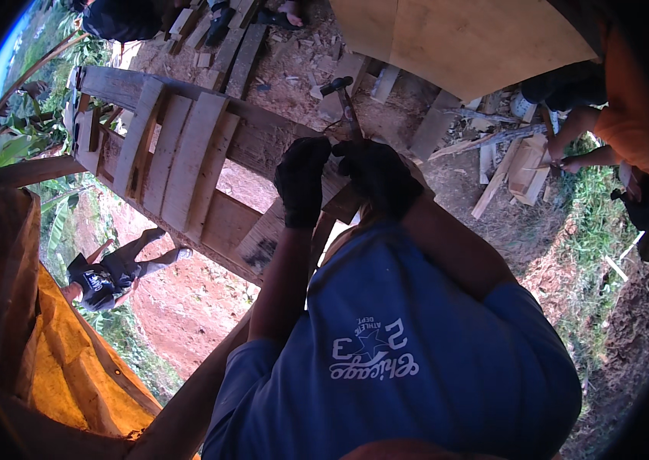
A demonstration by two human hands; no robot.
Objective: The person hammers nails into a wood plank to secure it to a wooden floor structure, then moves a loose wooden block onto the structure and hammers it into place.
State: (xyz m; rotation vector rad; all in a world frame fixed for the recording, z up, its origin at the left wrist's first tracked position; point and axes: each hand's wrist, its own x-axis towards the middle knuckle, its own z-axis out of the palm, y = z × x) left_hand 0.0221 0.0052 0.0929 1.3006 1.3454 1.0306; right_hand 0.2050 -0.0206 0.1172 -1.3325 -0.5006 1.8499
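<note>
Head view: two hands in dark gloves work close together over a raised wooden frame. The right hand (382,175) is wrapped round the handle of one hammer (350,115); the left hand (301,180) is just beside it with its fingers curled in, and I cannot tell whether they pinch anything. Under and beside the hands runs one long, dark beam (259,142). Farther to the left, four pale boards (196,161) lie side by side across the frame, with gaps showing soil between some of its pieces.

The ground (202,310) is reddish soil, outdoors, scattered beyond the beam with loose planks (246,61), too many and too overlapped to count. One broad plywood sheet (462,38) fills the upper right, and one orange tarp (83,364) hangs at lower left. One person in a dark shirt (106,280) is beyond the frame at left; one in orange (635,115) is at right, near grass (596,203). The hammer's head rises past the right hand's far side, above the plank-strewn soil.
</note>
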